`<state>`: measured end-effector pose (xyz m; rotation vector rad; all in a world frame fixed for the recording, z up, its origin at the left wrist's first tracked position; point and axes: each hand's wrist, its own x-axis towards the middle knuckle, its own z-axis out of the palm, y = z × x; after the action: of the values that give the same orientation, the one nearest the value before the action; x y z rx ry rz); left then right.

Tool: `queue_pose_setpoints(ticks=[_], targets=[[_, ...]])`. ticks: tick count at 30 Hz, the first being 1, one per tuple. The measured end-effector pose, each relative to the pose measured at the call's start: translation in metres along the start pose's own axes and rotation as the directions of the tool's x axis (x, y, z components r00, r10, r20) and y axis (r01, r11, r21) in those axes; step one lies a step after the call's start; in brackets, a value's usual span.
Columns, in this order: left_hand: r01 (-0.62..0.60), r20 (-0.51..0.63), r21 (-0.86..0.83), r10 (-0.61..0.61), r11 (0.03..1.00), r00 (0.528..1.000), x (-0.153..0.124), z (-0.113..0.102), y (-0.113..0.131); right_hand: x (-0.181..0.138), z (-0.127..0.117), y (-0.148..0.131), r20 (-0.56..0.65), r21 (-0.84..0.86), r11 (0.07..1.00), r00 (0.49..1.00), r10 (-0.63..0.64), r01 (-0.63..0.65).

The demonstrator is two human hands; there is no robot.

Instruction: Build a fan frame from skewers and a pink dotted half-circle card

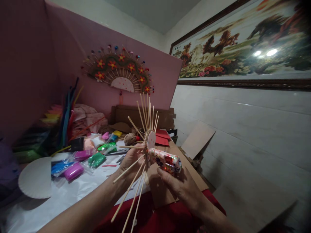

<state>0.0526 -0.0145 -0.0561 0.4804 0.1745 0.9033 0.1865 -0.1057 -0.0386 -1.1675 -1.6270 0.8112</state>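
My left hand (132,160) grips the middle of a stick craft piece, its fingers partly hidden behind it. The piece has a small dotted pale disc (151,139), a band of twine along its edge, and several thin wooden sticks (141,115) fanning out upward and down toward me. My right hand (178,181) is closed around a flower-patterned glue gun (167,158) with a small red light lit. The gun's nose points left, right at the piece below the disc; whether it touches, I cannot tell.
Bags of coloured clay (97,158), a twine ball (130,139), scissors (123,151) and a white half-disc (35,178) lie on the table at left. Red paper (162,137) and cardboard (187,161) are beyond my hands. A finished fan (121,72) hangs on the pink board.
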Motion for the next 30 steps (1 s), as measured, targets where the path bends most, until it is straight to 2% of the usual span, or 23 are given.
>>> queue_pose_setpoints(ticks=[6,11,17,23,30], targets=[[-0.001,0.005,-0.001,0.001,1.0,1.0,0.0029,-0.0077,-0.0009,0.0016,-0.0026,-0.0021,-0.017,-0.016,1.0,1.0,-0.02,0.019],[-0.041,-0.02,0.005,0.041,0.999,0.999,0.002,-0.0037,-0.001,0.001,-0.0014,-0.0014,0.007,0.007,1.0,1.0,-0.002,0.002],[-0.015,-0.045,-0.009,0.015,1.0,0.999,0.0014,-0.0026,-0.0008,-0.0007,-0.001,0.0013,0.017,0.018,1.0,1.0,0.019,-0.02],[-0.007,0.015,-0.005,0.007,1.0,1.0,0.0033,-0.008,-0.002,0.0005,-0.0013,0.0018,-0.015,0.013,1.0,1.0,-0.015,0.015],[-0.016,-0.046,-0.004,0.016,1.0,0.999,0.0005,0.0008,-0.0017,-0.0014,0.0004,0.0027,0.013,0.03,1.0,1.0,0.011,-0.011]])
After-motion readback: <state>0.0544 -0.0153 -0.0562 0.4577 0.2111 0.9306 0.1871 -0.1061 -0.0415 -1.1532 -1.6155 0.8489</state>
